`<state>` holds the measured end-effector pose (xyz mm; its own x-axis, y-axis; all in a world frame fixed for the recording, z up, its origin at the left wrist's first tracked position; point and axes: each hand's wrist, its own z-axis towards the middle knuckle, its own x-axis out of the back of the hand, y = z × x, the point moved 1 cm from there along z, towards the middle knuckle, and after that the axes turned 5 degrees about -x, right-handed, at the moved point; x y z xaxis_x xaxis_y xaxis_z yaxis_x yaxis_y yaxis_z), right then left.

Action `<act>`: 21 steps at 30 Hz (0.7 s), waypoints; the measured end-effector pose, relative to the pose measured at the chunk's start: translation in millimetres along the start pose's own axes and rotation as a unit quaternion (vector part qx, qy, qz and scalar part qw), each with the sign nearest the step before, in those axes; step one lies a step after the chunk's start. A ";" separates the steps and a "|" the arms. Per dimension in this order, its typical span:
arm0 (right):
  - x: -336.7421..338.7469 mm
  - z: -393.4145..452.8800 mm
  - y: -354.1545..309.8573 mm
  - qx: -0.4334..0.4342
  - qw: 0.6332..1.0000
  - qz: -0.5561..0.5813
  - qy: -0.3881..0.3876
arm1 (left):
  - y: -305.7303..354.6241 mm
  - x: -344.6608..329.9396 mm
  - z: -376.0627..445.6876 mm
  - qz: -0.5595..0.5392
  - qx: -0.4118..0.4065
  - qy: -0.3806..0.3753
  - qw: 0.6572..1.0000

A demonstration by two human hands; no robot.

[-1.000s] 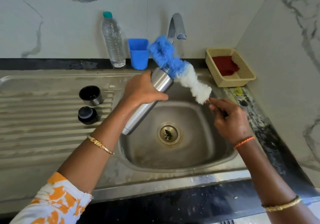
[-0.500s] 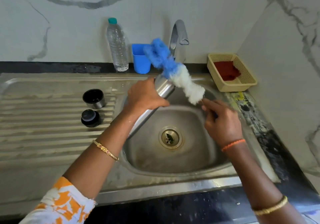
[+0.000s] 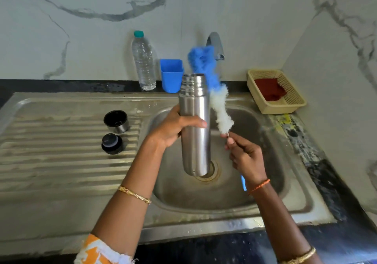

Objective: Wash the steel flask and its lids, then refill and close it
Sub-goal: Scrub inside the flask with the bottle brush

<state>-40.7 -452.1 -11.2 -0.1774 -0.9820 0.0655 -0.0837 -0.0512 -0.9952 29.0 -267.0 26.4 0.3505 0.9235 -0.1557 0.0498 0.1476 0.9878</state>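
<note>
Sitting on the ribbed drainboard at left are the cup lid and the black stopper, just apart. The left hand is wrapping around the steel flask, holding it upright and uncapped over the sink. The right hand is pinching the handle of the brush, its bristles leaning beside the flask's mouth.

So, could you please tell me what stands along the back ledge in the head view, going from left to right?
Clear plastic bottle → blue cup → tap → beige basket holding a red cloth.
</note>
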 end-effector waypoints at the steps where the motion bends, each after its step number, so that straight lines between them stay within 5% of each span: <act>1: -1.4 0.2 -3.5 -0.003 1.000 0.005 -0.010 | 0.2 -3.7 -1.5 0.011 -0.011 -0.031 0.999; 6: 20.9 21.9 -34.3 0.075 0.988 -0.123 -0.053 | -1.5 -12.7 -5.8 0.117 0.001 -0.117 0.986; 12: 50.3 9.2 -18.7 0.108 0.973 -0.200 -0.043 | -0.4 14.3 0.7 0.141 0.032 0.017 0.989; 17: 48.1 24.0 -24.3 0.113 0.957 -0.252 -0.084 | -0.2 -7.2 -4.8 0.302 0.141 -0.203 0.921; 21: 49.9 35.0 -55.2 0.143 0.930 -0.304 -0.149 | 2.4 -12.1 -8.3 0.342 0.167 -0.228 0.896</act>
<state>-10.6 -504.7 44.5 0.1002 -0.7606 0.6415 0.1923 -0.6178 -0.7625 17.1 -274.9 30.7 0.7480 0.5057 0.4300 -0.0723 -0.5819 0.8101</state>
